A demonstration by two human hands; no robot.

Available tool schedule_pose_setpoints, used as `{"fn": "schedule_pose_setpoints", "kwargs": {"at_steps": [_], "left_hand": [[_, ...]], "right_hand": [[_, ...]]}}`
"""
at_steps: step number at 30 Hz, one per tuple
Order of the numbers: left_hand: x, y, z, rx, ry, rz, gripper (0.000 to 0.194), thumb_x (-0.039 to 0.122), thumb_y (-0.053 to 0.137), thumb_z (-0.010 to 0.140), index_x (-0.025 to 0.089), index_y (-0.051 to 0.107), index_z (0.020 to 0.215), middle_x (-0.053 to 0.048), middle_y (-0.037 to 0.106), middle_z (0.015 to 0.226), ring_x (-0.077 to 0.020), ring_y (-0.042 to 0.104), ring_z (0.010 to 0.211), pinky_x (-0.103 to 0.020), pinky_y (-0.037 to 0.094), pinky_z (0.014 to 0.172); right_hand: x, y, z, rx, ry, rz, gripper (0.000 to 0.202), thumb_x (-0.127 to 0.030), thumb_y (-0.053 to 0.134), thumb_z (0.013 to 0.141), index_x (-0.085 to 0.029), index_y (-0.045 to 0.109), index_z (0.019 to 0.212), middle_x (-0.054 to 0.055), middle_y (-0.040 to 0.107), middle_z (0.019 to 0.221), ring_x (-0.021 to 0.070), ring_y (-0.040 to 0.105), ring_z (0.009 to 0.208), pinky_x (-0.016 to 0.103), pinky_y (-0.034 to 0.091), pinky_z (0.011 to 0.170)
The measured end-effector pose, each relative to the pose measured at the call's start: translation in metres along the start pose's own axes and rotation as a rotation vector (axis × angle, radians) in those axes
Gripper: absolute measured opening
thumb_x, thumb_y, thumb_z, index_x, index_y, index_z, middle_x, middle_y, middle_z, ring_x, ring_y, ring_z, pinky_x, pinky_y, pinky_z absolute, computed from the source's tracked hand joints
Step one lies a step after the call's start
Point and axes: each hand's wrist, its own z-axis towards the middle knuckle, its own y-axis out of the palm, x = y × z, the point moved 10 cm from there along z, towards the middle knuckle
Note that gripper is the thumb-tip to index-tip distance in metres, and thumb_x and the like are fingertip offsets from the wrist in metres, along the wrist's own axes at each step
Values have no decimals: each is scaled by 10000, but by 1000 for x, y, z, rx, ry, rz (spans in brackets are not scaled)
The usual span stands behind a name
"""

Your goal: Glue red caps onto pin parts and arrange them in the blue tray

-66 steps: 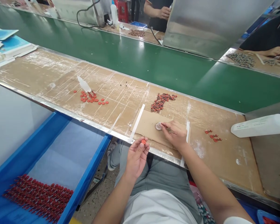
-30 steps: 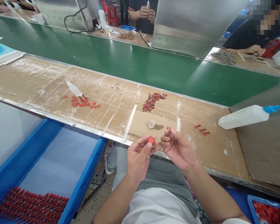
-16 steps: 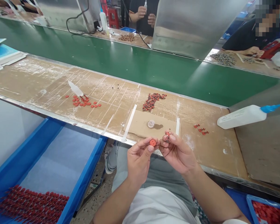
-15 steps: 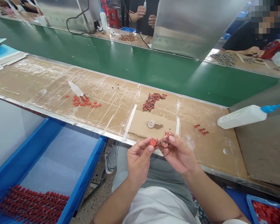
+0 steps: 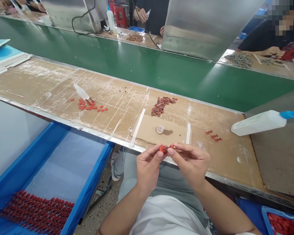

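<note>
Between thumb and fingers, my left hand (image 5: 149, 166) pinches a red disc (image 5: 162, 149) above the table's front edge. My right hand (image 5: 191, 161) grips a small red and dark figure-like piece (image 5: 171, 147), its end against or very close to the disc; contact is partly hidden by the fingers. Just beyond my hands, a small clear cup (image 5: 160, 129) stands on a cardboard pad (image 5: 147, 129) beside a dark wet stain. A pile of similar red and dark pieces (image 5: 161, 105) lies behind the pad. Three pieces on red bases (image 5: 214, 136) stand to the right.
Red discs (image 5: 87, 106) lie left beside a white dropper bottle (image 5: 81, 91). A larger blue-tipped bottle (image 5: 259, 123) is at right. Below left, a blue bin (image 5: 56, 166) holds rows of red pieces. Co-workers sit across the green belt (image 5: 137, 63); a red-filled tray (image 5: 284, 223) is low right.
My right hand has turned and moved in, bringing the small piece to the red disc in my left hand. Across the belt, a co-worker's hands have shifted with a small bottle.
</note>
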Motion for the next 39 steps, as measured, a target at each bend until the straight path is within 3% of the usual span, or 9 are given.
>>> {"fn": "schedule_pose_setpoints", "kwargs": {"at_steps": [16,25,32,39], "left_hand": [[-4,-10,0,64,-7,14,218,198,798,749,211,768,965,-77,762,962,-168,715,910,-264,584,836],[-3,-9,0,55,11,20,200,188,807,736,231,778,928,-52,759,953,-151,706,908,-246,575,845],[6,-11,1,18,116,130,195,190,801,739,252,782,923,-42,733,916,-149,685,895,-259,567,834],[21,-1,-1,-51,265,271,241,167,773,760,273,772,976,-40,705,869,-167,671,865,-297,579,793]], "right_hand": [[-9,6,-3,-43,-177,-85,316,-51,798,683,-266,757,911,-1,769,839,150,729,687,257,636,649],[-7,3,-7,1,-182,-137,231,-140,833,676,-231,753,872,34,768,809,189,735,658,298,644,630],[-7,6,-7,-20,-177,-126,237,-97,806,682,-230,739,866,19,765,796,162,729,651,258,639,628],[-7,5,-2,-15,-121,-87,192,-102,801,675,-210,726,814,17,754,741,149,715,586,216,620,571]]}}
